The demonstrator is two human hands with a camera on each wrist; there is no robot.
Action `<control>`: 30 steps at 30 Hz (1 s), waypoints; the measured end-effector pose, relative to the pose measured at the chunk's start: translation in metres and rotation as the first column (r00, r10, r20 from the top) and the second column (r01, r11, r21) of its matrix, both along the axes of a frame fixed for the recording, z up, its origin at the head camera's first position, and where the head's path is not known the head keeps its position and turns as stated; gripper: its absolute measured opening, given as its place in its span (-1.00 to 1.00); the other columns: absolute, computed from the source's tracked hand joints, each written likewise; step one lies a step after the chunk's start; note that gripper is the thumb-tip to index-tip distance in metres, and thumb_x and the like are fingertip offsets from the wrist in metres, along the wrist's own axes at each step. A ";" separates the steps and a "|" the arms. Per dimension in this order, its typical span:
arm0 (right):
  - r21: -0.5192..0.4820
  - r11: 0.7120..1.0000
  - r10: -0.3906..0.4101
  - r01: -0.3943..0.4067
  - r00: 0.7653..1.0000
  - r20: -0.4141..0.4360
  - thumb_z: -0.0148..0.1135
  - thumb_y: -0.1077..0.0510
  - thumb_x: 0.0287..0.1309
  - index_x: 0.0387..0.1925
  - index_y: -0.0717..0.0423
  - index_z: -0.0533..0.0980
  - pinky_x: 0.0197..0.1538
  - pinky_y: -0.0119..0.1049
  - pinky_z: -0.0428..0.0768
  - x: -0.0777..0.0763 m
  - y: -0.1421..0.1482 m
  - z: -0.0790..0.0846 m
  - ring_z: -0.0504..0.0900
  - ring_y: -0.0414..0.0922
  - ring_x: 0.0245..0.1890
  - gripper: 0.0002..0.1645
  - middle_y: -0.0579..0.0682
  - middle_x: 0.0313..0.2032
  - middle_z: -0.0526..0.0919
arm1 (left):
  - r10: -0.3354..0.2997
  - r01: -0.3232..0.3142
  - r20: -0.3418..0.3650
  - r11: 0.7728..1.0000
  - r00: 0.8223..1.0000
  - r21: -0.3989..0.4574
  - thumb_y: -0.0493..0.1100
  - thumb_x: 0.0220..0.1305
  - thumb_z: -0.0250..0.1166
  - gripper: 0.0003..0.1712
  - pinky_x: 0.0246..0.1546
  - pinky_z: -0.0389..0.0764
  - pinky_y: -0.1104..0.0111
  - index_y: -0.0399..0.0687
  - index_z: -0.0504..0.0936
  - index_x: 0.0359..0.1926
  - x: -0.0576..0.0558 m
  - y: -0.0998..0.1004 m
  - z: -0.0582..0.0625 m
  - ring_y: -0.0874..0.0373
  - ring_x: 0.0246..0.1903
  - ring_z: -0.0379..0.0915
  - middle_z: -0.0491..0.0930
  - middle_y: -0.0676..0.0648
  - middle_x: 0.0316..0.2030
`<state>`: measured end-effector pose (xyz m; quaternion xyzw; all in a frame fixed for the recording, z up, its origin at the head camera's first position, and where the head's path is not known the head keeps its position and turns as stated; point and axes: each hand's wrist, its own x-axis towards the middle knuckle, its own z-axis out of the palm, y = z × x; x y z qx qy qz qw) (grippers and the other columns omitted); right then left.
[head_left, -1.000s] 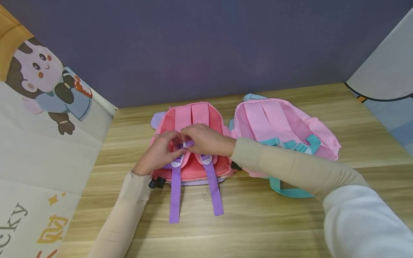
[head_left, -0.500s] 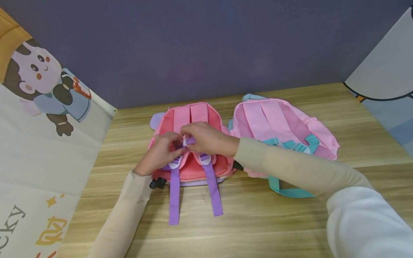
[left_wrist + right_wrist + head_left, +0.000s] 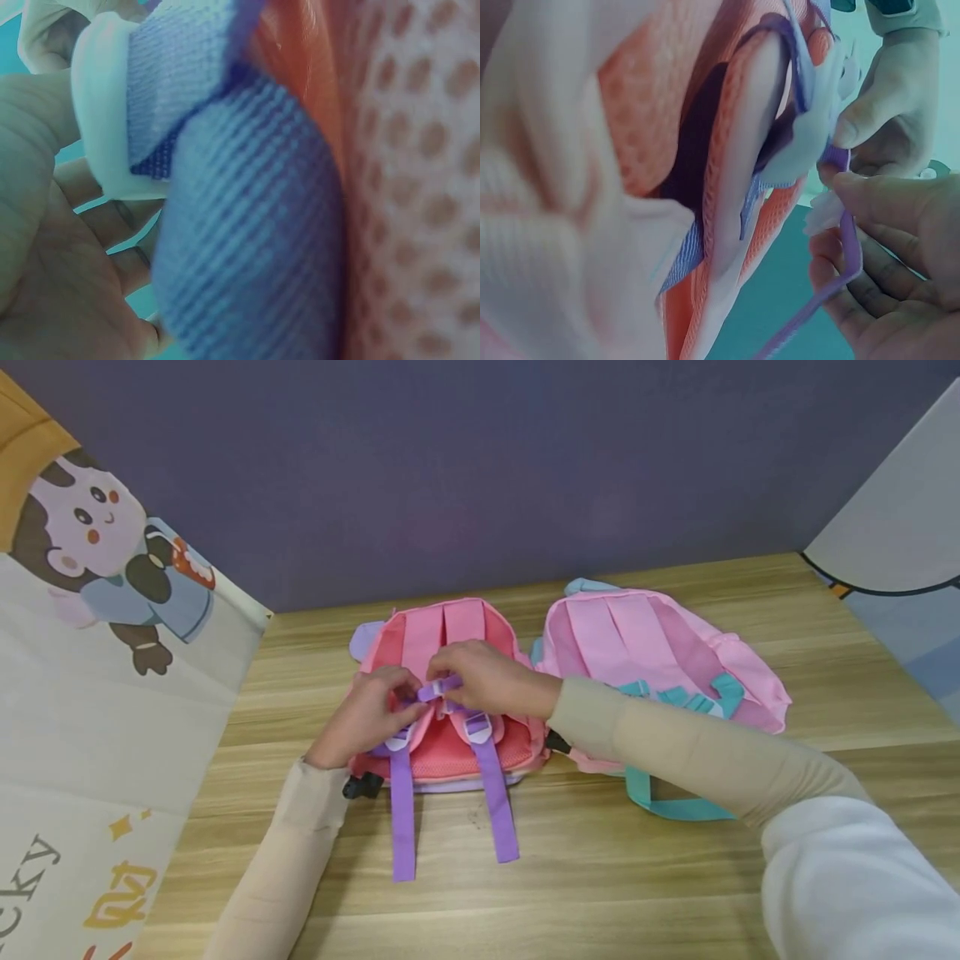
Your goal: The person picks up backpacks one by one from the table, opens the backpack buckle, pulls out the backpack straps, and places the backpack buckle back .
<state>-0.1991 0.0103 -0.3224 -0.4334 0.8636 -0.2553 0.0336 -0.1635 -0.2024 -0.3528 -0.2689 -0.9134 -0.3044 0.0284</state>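
Observation:
A coral pink backpack (image 3: 465, 760) lies on the table with its shoulder straps up. Above its middle, a short purple strap (image 3: 452, 683) with a small pale clip (image 3: 438, 689) spans both hands. My left hand (image 3: 363, 714) pinches the strap's left end between thumb and fingers. At the other end, my right hand (image 3: 483, 681) pinches the strap; its tail (image 3: 799, 319) hangs past the fingers in the right wrist view. Two longer purple straps (image 3: 402, 814) run through white buckles (image 3: 478, 728) toward the front. The left wrist view shows one white buckle (image 3: 105, 105) close up, beside the left palm.
A light pink backpack (image 3: 637, 643) with teal straps (image 3: 678, 808) lies directly to the right, partly under the right forearm. A black buckle (image 3: 363, 786) sticks out at the coral bag's lower left. The wooden table (image 3: 570, 885) meets a dark wall (image 3: 480, 485) behind.
The clip and short strap have tilted and come further into sight between the fingers. My right hand has shifted slightly right; the left has barely moved. Both backpacks stay in place.

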 end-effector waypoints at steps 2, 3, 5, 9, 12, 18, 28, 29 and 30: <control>-0.003 1.000 -0.004 0.004 1.000 -0.002 0.37 0.25 0.04 -0.16 0.06 0.62 0.00 -0.32 0.45 -0.001 0.002 0.000 0.53 -0.18 -0.16 -0.74 -0.10 -0.18 0.62 | 0.008 -0.008 0.012 1.000 1.000 0.000 -0.23 0.07 0.43 -0.80 -0.23 0.51 0.27 -0.10 0.59 -0.28 0.001 -0.001 0.001 0.20 -0.34 0.46 0.54 0.04 -0.35; -0.005 1.000 -0.006 0.006 1.000 -0.003 0.37 0.25 0.04 -0.16 0.08 0.62 0.01 -0.31 0.45 -0.001 0.003 0.000 0.54 -0.18 -0.15 -0.73 -0.09 -0.18 0.63 | 0.013 -0.013 0.016 1.000 1.000 -0.003 -0.23 0.07 0.43 -0.79 -0.22 0.51 0.25 -0.10 0.58 -0.28 0.001 -0.001 0.001 0.19 -0.33 0.46 0.53 0.03 -0.35; -0.008 1.000 -0.010 0.010 1.000 0.000 0.37 0.25 0.04 -0.14 0.11 0.62 0.02 -0.30 0.44 -0.001 0.004 0.001 0.54 -0.17 -0.14 -0.72 -0.08 -0.17 0.63 | 0.019 -0.019 0.029 1.000 0.999 -0.001 -0.24 0.07 0.43 -0.79 -0.20 0.50 0.22 -0.11 0.58 -0.27 0.001 -0.002 0.002 0.17 -0.32 0.46 0.53 0.02 -0.34; -0.009 1.000 -0.015 0.016 1.000 0.011 0.39 0.23 0.03 -0.12 0.11 0.63 0.01 -0.30 0.44 -0.002 0.005 0.001 0.55 -0.16 -0.14 -0.70 -0.07 -0.17 0.63 | 0.025 -0.025 0.033 1.000 0.999 -0.005 -0.24 0.07 0.43 -0.77 -0.18 0.48 0.20 -0.11 0.57 -0.25 0.001 -0.003 0.002 0.14 -0.31 0.44 0.52 -0.01 -0.33; -0.007 1.000 -0.017 0.017 1.000 0.013 0.39 0.23 0.03 -0.11 0.10 0.63 0.02 -0.30 0.44 -0.002 0.005 0.002 0.55 -0.17 -0.13 -0.69 -0.08 -0.16 0.64 | 0.022 -0.022 0.015 1.000 1.000 0.003 -0.23 0.06 0.44 -0.75 -0.14 0.39 0.18 -0.09 0.56 -0.24 0.001 -0.002 0.001 0.13 -0.31 0.45 0.52 -0.01 -0.32; 0.001 1.000 -0.001 0.001 1.000 0.006 0.37 0.21 0.07 -0.08 0.05 0.63 0.05 -0.32 0.43 0.000 0.003 0.006 0.54 -0.19 -0.07 -0.69 -0.10 -0.11 0.64 | -0.016 0.016 -0.006 0.999 1.000 0.036 -0.22 0.06 0.44 -0.72 -0.20 0.49 0.24 -0.10 0.58 -0.20 0.001 0.001 0.002 0.14 -0.27 0.47 0.54 0.01 -0.26; -0.002 1.000 -0.004 0.004 1.000 -0.008 0.38 0.18 0.07 -0.06 0.00 0.62 0.05 -0.33 0.43 0.004 0.001 0.009 0.54 -0.22 -0.06 -0.66 -0.13 -0.11 0.63 | -0.009 0.009 -0.003 1.000 1.000 -0.005 -0.24 0.05 0.45 -0.72 -0.16 0.42 0.19 -0.11 0.58 -0.21 0.002 0.005 0.006 0.10 -0.27 0.42 0.53 -0.02 -0.33; -0.002 1.000 -0.003 0.003 1.000 -0.012 0.38 0.17 0.07 -0.06 0.01 0.62 0.05 -0.33 0.43 0.004 0.001 0.009 0.54 -0.21 -0.06 -0.66 -0.13 -0.11 0.63 | -0.007 0.007 -0.003 1.000 1.000 -0.006 -0.25 0.04 0.45 -0.73 -0.16 0.40 0.19 -0.11 0.58 -0.22 0.002 0.006 0.006 0.10 -0.27 0.42 0.53 -0.02 -0.33; -0.001 1.000 -0.003 0.003 1.000 -0.015 0.38 0.17 0.07 -0.06 0.01 0.62 0.05 -0.33 0.42 0.004 0.001 0.009 0.54 -0.21 -0.07 -0.66 -0.13 -0.11 0.63 | -0.005 0.005 -0.004 1.000 1.000 -0.008 -0.25 0.04 0.45 -0.73 -0.15 0.38 0.19 -0.11 0.57 -0.22 0.002 0.006 0.006 0.10 -0.27 0.41 0.53 -0.02 -0.33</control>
